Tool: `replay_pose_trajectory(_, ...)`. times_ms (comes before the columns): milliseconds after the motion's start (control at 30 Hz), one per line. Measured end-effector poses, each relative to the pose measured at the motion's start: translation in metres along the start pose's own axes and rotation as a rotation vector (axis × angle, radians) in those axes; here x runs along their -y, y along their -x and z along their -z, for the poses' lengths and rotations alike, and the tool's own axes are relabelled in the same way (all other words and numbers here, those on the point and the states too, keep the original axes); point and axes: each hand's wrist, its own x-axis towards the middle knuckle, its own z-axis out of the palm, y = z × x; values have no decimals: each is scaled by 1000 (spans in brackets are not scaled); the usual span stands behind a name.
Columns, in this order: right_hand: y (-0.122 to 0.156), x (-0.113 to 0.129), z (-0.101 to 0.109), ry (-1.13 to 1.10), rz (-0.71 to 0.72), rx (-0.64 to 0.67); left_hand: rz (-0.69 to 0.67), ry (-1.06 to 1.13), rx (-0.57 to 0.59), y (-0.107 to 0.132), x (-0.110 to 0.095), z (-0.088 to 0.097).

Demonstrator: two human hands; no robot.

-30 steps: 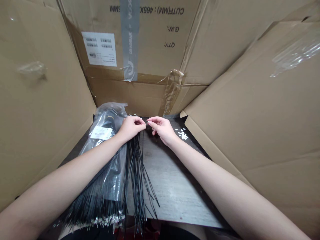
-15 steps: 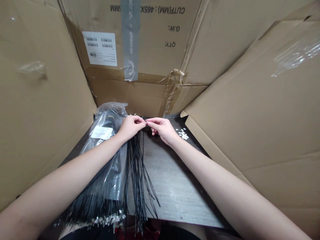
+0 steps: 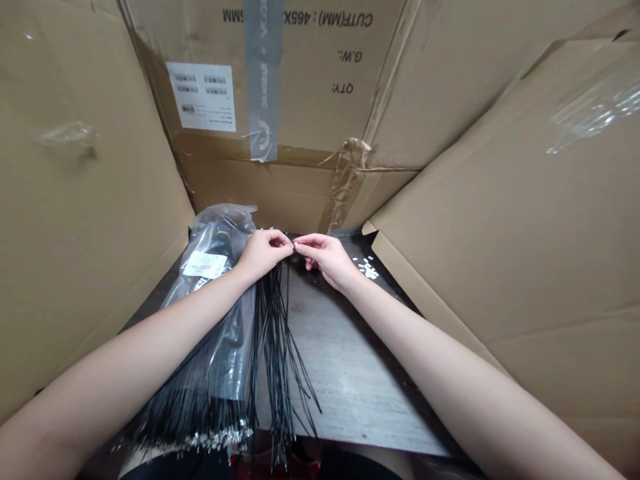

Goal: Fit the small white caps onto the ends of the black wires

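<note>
My left hand [image 3: 263, 255] is closed in a pinch at the upper end of a thin black wire [image 3: 287, 287], which hangs down over the table. Opposite it, my right hand [image 3: 324, 259] pinches a small white connector [image 3: 295, 246] between thumb and index finger. The fingertips of both hands nearly meet, so the wire's tip is hidden. Below my left hand lies a loose bunch of black wires [image 3: 274, 347] reaching the table's near edge. To its left, a clear plastic bag [image 3: 235, 353] covers a thick bundle of black wires with shiny metallic ends [image 3: 215, 439].
Several small white pieces [image 3: 369, 271] lie in a pile right of my right hand. Cardboard walls [image 3: 525, 220] rise on the left, right and back of the dark table [image 3: 350, 373]. A white label [image 3: 204, 265] is on the bag.
The hands keep their pinch, fingertip to fingertip, with only a tiny shift. The white connector shows slightly more clearly between the fingertips. The whole view has drifted a little.
</note>
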Motion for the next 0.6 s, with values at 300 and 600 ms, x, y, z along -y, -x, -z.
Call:
replay_pose_trajectory(300,0,0,0,-20,3,22,5,11,2,0,0,0)
replay_pose_trajectory(600,0,0,1,-3,1,16,-1,8,-1,0,2,0)
